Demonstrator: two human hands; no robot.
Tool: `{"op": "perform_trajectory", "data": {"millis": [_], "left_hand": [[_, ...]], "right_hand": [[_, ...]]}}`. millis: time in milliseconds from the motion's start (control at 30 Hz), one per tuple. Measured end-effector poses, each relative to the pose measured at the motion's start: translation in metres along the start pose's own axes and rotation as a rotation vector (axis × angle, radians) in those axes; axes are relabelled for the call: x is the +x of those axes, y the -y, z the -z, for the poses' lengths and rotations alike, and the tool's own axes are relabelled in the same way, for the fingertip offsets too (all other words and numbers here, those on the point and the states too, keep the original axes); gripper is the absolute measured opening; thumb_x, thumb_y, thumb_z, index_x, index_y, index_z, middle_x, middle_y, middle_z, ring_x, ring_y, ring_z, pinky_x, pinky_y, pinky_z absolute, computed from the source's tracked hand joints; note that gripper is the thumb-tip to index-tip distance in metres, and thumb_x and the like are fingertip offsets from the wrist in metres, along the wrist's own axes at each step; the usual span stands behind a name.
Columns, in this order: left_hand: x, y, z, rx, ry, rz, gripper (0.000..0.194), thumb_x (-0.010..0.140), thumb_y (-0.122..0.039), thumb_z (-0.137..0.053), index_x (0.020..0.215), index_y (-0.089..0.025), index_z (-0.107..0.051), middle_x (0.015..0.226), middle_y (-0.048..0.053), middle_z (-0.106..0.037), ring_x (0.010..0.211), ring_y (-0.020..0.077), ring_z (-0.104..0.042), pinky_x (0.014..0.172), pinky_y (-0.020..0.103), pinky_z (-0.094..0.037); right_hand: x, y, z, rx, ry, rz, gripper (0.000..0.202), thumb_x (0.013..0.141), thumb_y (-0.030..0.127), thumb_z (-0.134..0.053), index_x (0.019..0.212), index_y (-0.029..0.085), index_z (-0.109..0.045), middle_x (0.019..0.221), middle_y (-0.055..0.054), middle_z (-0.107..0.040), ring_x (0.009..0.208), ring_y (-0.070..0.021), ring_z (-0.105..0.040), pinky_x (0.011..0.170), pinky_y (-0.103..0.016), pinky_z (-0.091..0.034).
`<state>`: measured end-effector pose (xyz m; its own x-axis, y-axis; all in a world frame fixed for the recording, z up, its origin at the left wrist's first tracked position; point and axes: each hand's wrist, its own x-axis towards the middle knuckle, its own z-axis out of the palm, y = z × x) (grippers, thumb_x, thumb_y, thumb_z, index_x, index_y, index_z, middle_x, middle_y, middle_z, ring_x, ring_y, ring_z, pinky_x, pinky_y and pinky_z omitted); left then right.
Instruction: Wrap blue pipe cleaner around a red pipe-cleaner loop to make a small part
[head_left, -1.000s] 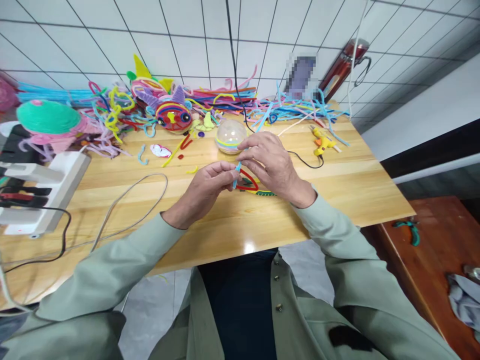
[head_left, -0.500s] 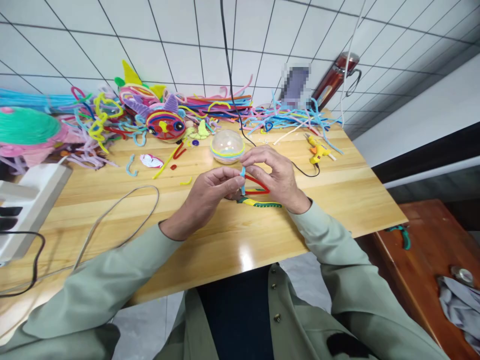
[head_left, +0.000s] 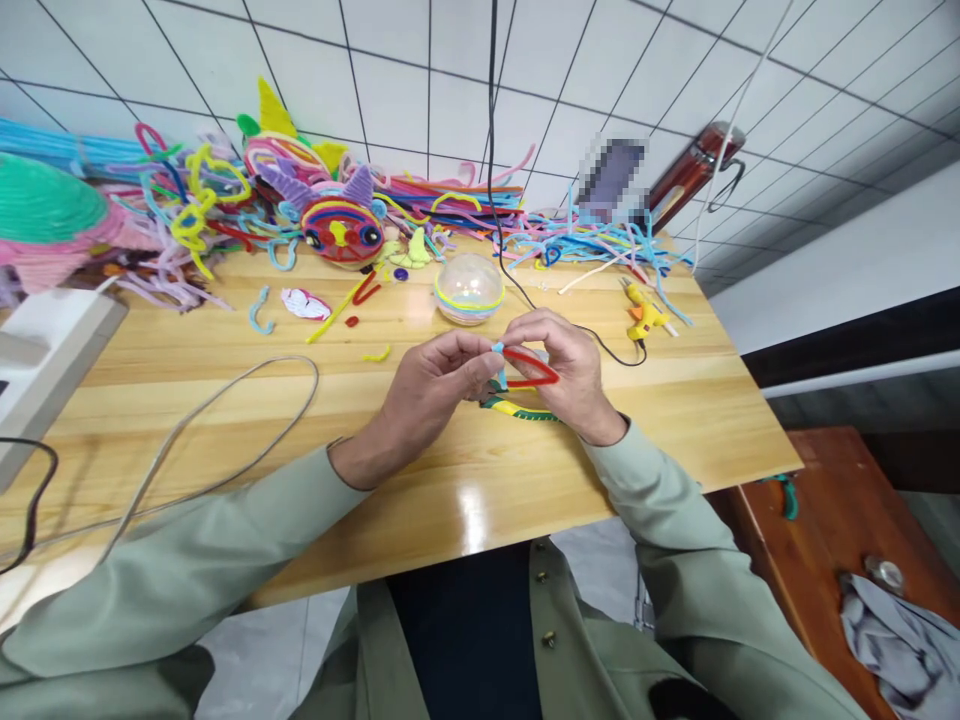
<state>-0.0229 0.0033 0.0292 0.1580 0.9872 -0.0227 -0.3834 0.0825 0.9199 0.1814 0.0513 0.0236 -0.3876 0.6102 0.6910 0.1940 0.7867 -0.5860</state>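
My left hand pinches a short light blue pipe cleaner between thumb and forefinger. A red pipe cleaner, bent into a narrow pointed loop, runs from that pinch toward my right palm. The fingers of my right hand are curled together at the upper end of the blue piece, their tips partly hidden. Just under the hands, pliers with yellow and green handles lie on the table. Behind the hands stands a clear plastic ball with yellow, pink and blue pipe cleaner bands around it.
A colourful pipe cleaner fish and heaps of pipe cleaners line the wall. A yellow glue gun lies at the right, its cord crossing the table. Left are a white power strip and a looped cable. A flask leans back right.
The red loop has come further into view between my hands, and the blue piece's top is lower, now between both hands' fingertips. The whole view has shifted slightly.
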Motion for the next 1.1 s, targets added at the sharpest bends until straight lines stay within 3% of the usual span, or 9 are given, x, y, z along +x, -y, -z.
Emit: {"op": "perform_trajectory", "data": {"millis": [200,400,533,633,833,1100], "left_hand": [[-0.002,-0.005,-0.004,0.001,-0.05,-0.046,0.044,0.07,-0.047,-0.114,0.082,-0.02,-0.081,0.063,-0.005,-0.067,0.057,0.0095,-0.061,0.056,0.021,-0.056],[-0.003,-0.005,-0.006,0.021,-0.101,-0.062,0.047,0.068,-0.05,-0.113,0.083,-0.02,-0.081,0.067,-0.004,-0.071,0.058,0.0107,-0.065,0.055,0.022,-0.061],[-0.003,-0.002,-0.004,0.046,-0.109,-0.06,0.049,0.07,-0.054,-0.111,0.086,-0.02,-0.079,0.071,-0.003,-0.075,0.061,0.0129,-0.07,0.059,0.025,-0.065],[-0.003,-0.002,-0.003,0.067,-0.099,-0.051,0.051,0.073,-0.056,-0.109,0.091,-0.021,-0.078,0.075,-0.001,-0.078,0.063,0.0154,-0.073,0.061,0.028,-0.068],[-0.001,-0.003,0.0,0.134,-0.098,-0.077,0.044,0.081,-0.057,-0.103,0.097,-0.021,-0.083,0.082,0.002,-0.082,0.065,0.0159,-0.073,0.06,0.028,-0.064],[0.005,0.0,0.005,0.157,-0.135,-0.07,0.038,0.079,-0.052,-0.103,0.094,-0.021,-0.087,0.08,0.003,-0.081,0.065,0.0161,-0.068,0.058,0.028,-0.058]], "right_hand": [[0.0,0.004,-0.001,-0.045,0.019,-0.031,0.007,0.109,0.034,-0.082,0.108,0.028,-0.084,0.099,-0.004,-0.085,0.087,-0.0197,-0.078,0.081,-0.038,-0.064],[0.001,0.006,-0.003,-0.027,-0.003,0.043,0.006,0.108,0.022,-0.082,0.111,0.027,-0.084,0.098,-0.002,-0.085,0.088,-0.017,-0.078,0.08,-0.033,-0.062],[0.001,0.007,-0.002,-0.02,0.018,0.019,0.007,0.108,0.023,-0.082,0.112,0.028,-0.085,0.099,-0.003,-0.085,0.088,-0.0177,-0.079,0.078,-0.033,-0.062],[0.001,0.008,0.0,-0.018,0.047,-0.054,0.005,0.109,0.03,-0.082,0.11,0.028,-0.086,0.099,-0.004,-0.086,0.086,-0.0185,-0.078,0.078,-0.035,-0.063],[0.001,0.012,0.001,0.066,0.094,-0.268,0.031,0.108,0.054,-0.081,0.099,0.025,-0.085,0.095,-0.005,-0.083,0.087,-0.0196,-0.075,0.082,-0.036,-0.062],[-0.005,0.006,0.003,0.488,0.111,-0.622,0.036,0.1,0.055,-0.087,0.114,0.022,-0.088,0.103,-0.004,-0.085,0.088,-0.0186,-0.076,0.084,-0.033,-0.066]]}}
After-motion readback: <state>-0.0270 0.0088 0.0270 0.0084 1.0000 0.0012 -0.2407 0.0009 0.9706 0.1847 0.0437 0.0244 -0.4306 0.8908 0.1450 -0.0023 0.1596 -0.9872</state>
